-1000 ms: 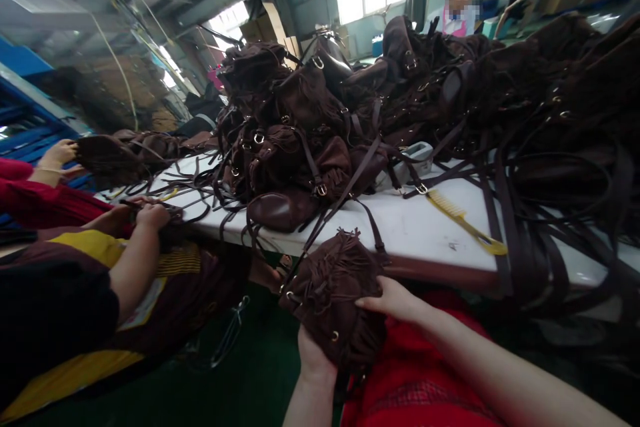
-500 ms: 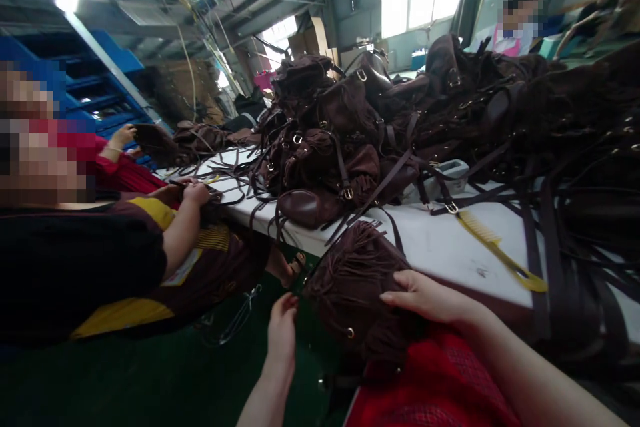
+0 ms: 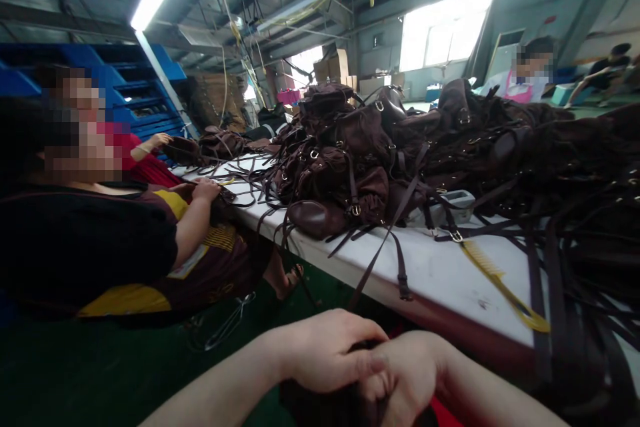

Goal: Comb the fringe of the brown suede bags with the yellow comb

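Observation:
A dark brown fringed bag [image 3: 313, 405] is low in front of me, mostly hidden by my hands and cut off by the bottom edge of the view. My left hand [image 3: 333, 353] curves over its top from the left, fingers bent inward. Against it, my right hand [image 3: 407, 373] is closed with its fingers curled on the dark material. The two hands meet, so exactly which part each one grips is hidden. On the white table [image 3: 425, 267] beyond them lies a yellow comb [image 3: 503, 283].
Brown bags [image 3: 345, 173] with straps and buckles are heaped along the table. A grey plastic container [image 3: 453, 207] sits among them. A strap [image 3: 400, 270] hangs over the near edge. At left, a co-worker [image 3: 115, 247] sits close, handling brown pieces; another person in red is behind.
My left hand has come from beside the bag onto it, meeting my right hand. The bag has moved down toward me, and its fringe has gone out of sight. My view has tilted up.

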The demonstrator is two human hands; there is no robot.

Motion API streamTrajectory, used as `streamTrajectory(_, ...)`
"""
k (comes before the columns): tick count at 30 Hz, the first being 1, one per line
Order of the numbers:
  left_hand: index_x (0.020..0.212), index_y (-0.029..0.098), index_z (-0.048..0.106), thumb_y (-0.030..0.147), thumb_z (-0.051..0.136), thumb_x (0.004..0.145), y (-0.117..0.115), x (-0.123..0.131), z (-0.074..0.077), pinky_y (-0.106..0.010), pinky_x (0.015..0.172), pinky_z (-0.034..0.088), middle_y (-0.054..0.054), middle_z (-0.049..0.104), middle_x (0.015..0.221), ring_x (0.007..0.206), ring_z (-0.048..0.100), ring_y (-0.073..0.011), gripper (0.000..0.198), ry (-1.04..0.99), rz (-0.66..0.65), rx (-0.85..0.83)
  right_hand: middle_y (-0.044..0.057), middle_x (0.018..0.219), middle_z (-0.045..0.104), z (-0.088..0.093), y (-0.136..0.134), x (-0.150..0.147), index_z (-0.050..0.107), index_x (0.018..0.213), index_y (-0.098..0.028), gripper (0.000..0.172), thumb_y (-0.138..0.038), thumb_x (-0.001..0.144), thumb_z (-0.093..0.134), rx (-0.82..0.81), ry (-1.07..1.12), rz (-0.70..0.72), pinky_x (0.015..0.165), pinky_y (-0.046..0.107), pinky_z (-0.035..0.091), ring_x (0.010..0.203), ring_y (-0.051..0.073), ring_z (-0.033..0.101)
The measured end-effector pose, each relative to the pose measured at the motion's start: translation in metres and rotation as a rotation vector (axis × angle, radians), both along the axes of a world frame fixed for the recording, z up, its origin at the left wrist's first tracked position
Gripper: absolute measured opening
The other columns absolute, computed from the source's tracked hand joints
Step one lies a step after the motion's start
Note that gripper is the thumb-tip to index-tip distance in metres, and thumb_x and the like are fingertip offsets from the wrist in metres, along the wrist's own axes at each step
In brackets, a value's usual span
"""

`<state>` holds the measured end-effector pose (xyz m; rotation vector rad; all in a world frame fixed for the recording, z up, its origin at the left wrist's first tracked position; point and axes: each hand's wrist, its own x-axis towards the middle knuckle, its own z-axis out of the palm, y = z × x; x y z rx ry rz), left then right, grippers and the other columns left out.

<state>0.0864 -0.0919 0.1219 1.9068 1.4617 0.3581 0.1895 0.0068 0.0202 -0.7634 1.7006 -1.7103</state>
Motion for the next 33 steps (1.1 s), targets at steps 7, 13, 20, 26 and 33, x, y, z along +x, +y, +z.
streamTrajectory(7, 0.095, 0.017, 0.069, 0.06, 0.068, 0.066, 0.005, -0.059, -0.019, -0.025, 0.063, 0.047, -0.002, 0.069, 0.084, 0.077, 0.062, -0.0208, 0.052, -0.04, 0.156, -0.464, -0.006, 0.054, 0.05, -0.002, 0.041, -0.023, 0.059, 0.074, -0.011, 0.04, -0.044, 0.064, 0.079, -0.291, -0.311, -0.474, 0.042, 0.015, 0.027, 0.045, 0.003, 0.039)
streamTrajectory(13, 0.109, 0.018, 0.064, 0.056, 0.074, 0.06, -0.001, -0.037, -0.126, -0.034, 0.094, 0.046, -0.004, 0.066, 0.11, 0.105, 0.059, -0.0254, 0.063, -0.557, 0.147, -0.699, -0.006, 0.056, 0.046, -0.036, 0.051, -0.012, 0.061, 0.079, -0.012, 0.032, -0.041, 0.071, 0.072, 0.016, -0.371, -0.439, 0.046, 0.017, 0.029, 0.05, 0.005, 0.038)
streamTrajectory(20, 0.112, 0.012, 0.062, 0.031, 0.068, 0.068, 0.007, -0.033, -0.176, -0.038, 0.095, 0.044, -0.007, 0.066, 0.112, 0.106, 0.058, -0.0277, 0.048, -0.495, 0.319, -0.417, -0.006, 0.058, 0.048, -0.062, 0.057, -0.01, 0.061, 0.075, -0.015, 0.029, -0.041, 0.069, 0.07, 0.377, -0.295, -0.679, 0.047, 0.019, 0.03, 0.054, 0.007, 0.041)
streamTrajectory(26, 0.116, 0.013, 0.06, 0.037, 0.073, 0.068, 0.005, -0.026, -0.191, -0.039, 0.094, 0.046, -0.008, 0.066, 0.113, 0.104, 0.06, -0.0263, 0.056, -0.858, 0.423, -0.563, -0.006, 0.06, 0.05, -0.068, 0.058, -0.007, 0.059, 0.074, -0.016, 0.031, -0.043, 0.067, 0.072, 0.458, -0.253, -0.837, 0.046, 0.019, 0.029, 0.055, 0.008, 0.044)
streamTrajectory(33, 0.109, 0.01, 0.064, 0.045, 0.075, 0.067, 0.003, -0.023, -0.216, -0.043, 0.096, 0.043, -0.012, 0.067, 0.109, 0.102, 0.061, -0.0285, 0.056, -0.997, 0.594, -0.58, 0.008, 0.098, 0.065, -0.066, 0.049, 0.008, 0.062, 0.102, -0.016, 0.037, -0.037, 0.073, 0.068, 0.735, -0.019, -1.144, 0.081, 0.034, 0.045, 0.091, 0.022, 0.059)
